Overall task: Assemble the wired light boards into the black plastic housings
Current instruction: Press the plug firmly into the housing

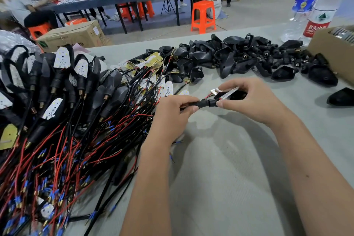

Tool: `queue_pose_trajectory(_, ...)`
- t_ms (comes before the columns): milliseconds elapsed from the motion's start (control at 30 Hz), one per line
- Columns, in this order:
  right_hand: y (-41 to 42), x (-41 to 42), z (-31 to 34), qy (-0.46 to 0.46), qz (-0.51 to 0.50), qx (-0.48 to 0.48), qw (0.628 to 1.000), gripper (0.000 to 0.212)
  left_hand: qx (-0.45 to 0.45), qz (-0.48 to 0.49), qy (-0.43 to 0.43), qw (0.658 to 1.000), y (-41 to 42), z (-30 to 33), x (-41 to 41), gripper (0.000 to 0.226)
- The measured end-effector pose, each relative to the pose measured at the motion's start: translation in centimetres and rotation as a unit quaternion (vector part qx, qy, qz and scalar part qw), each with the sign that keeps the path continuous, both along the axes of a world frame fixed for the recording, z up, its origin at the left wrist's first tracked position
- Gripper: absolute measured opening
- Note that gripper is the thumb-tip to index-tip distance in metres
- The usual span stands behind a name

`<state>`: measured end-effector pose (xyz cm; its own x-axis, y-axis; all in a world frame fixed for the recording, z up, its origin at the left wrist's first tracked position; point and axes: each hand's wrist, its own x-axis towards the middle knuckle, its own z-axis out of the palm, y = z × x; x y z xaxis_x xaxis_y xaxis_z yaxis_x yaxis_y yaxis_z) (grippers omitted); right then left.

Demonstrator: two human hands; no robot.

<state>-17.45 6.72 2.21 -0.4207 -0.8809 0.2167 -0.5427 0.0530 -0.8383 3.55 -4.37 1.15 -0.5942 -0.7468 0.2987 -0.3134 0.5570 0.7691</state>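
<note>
Both hands at frame centre — left hand (173,110) pinching the stem, right hand (251,97) gripping a black housing (234,95) — seat a light board (227,91); pressing it home likely comes next.

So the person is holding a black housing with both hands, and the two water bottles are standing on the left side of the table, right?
Not quite. Both hands, left hand and right hand, do hold the black housing, but the two water bottles stand on the right side of the table, at the far corner beside a cardboard box. The head view shows it.

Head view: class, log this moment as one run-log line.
left hand: grips stem | right hand: holds black housing | light board: part-seated | empty housings pile: behind
</note>
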Motion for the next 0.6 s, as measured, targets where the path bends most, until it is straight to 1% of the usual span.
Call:
queue_pose_trajectory(167,-0.08,-0.09,-0.42,-0.019,-0.005,-0.017,1.0,0.019,0.0,-0.042,-0.055,0.998,0.07,0.07,-0.24,0.022)
queue_pose_trajectory(233,-0.31,-0.12,-0.59,-0.028,-0.014,-0.018,0.999,0.023,0.0,-0.043,-0.051,0.998,0.09,0.0,-0.25,0.021)
queue_pose_trajectory(333,-0.48,-0.08,-0.79,-0.018,-0.022,-0.008,1.0,0.033,0.002,-0.042,-0.042,0.998,0.05,-0.32,-0.17,0.022)
queue_pose_trajectory(433,-0.24,-0.07,-0.71,-0.022,-0.021,0.004,1.0,0.035,0.015,-0.039,-0.033,0.999,0.2,-0.53,-0.24,0.022)
queue_pose_trajectory(533,0.19,-0.34,-0.25,-0.065,-0.002,-0.005,0.998,0.039,0.044,-0.043,-0.015,0.998,0.28,-0.38,-0.31,0.024)
queue_pose_trajectory(600,0.34,-0.23,-0.03,-0.107,0.016,-0.021,0.994,0.049,0.068,-0.045,-0.001,0.997,0.18,-0.12,-0.25,0.024)
